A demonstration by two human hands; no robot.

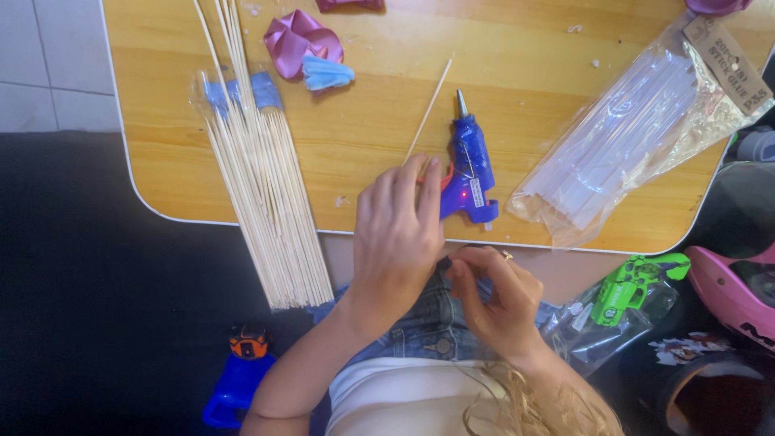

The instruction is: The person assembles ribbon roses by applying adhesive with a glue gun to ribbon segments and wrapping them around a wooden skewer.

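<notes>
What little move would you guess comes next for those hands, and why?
Probably the left hand draws the thin wooden stick it pinches toward the right hand, whose fingers are pinched together just below; the blue glue gun lies beside them.

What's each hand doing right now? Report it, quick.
Left hand: closed on a thin wooden stick, beside the blue glue gun.
Right hand: fingers pinched together; contents cannot be told.

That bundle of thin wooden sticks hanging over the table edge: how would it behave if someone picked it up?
The bundle of sticks would probably feel light, each stick being very thin. Its plastic sleeve covers only the far end, so the near ends, already fanned out, could well splay or slip free. Single sticks look round and likely roll, and might snap if bent.
</notes>
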